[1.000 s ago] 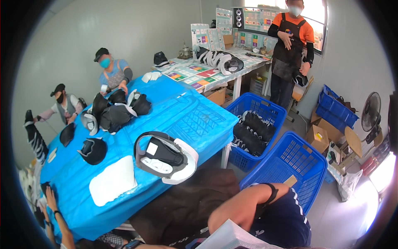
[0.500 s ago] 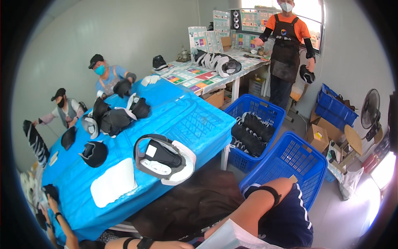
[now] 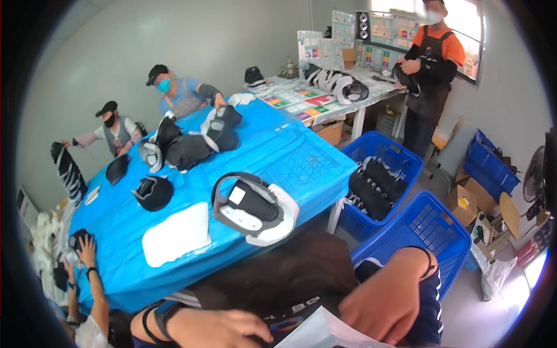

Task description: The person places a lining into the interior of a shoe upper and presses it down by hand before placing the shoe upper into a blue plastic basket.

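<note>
Beyond the blue-covered table (image 3: 290,156), coloured rectangular cards (image 3: 301,104) are spread on a white table, and pale printed sheets (image 3: 342,26) are pinned on the wall behind it. Brown cardboard boxes (image 3: 470,200) are seen to the right of the blue table, past two blue lattice plastic crates (image 3: 426,232). Below the table's near edge, a pale, thin, creased sheet (image 3: 325,333) is gripped at its upper edge by the right hand (image 3: 374,307), while the left hand (image 3: 223,327) is curled just left of it; whether it touches cannot be told.
</note>
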The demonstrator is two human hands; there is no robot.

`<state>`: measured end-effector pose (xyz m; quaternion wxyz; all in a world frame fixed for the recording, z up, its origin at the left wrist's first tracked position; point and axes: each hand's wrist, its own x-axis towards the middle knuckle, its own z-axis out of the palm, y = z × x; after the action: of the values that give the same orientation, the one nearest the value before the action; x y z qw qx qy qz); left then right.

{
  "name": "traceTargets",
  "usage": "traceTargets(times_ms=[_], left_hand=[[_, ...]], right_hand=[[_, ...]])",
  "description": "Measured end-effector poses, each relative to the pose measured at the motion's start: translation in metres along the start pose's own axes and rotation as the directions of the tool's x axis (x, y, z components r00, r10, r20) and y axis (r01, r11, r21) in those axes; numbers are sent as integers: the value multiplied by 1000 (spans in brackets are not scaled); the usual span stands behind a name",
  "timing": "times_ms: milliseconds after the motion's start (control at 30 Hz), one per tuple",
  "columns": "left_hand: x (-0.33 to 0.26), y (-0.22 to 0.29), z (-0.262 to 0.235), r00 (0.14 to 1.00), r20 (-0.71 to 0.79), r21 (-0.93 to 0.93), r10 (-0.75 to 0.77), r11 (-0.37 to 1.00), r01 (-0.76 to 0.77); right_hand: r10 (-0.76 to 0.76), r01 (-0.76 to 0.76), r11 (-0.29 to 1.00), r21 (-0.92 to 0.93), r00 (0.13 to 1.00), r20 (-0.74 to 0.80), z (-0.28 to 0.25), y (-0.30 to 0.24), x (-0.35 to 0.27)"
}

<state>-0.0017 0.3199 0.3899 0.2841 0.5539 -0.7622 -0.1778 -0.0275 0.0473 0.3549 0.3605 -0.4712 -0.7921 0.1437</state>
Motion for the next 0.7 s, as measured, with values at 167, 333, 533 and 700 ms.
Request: traceTargets(times_ms=[167, 333, 533, 700], left_hand=[[-16, 42, 14, 888, 46, -330, 457, 846, -418], [-19, 65, 18, 816, 89, -281, 571, 800, -530], [-41, 28, 23, 912, -227, -280, 342, 874, -398], [-76, -39, 13, 916, -388, -27, -99, 995, 96]], right_hand=[[-153, 160, 983, 93, 986, -72, 6, -20, 6], [-287, 300, 945, 130, 952, -107, 10, -30, 6], [-192, 199, 970, 142, 979, -63, 0, 30, -3], [340, -270, 940, 209, 809, -479, 36, 119, -37]])
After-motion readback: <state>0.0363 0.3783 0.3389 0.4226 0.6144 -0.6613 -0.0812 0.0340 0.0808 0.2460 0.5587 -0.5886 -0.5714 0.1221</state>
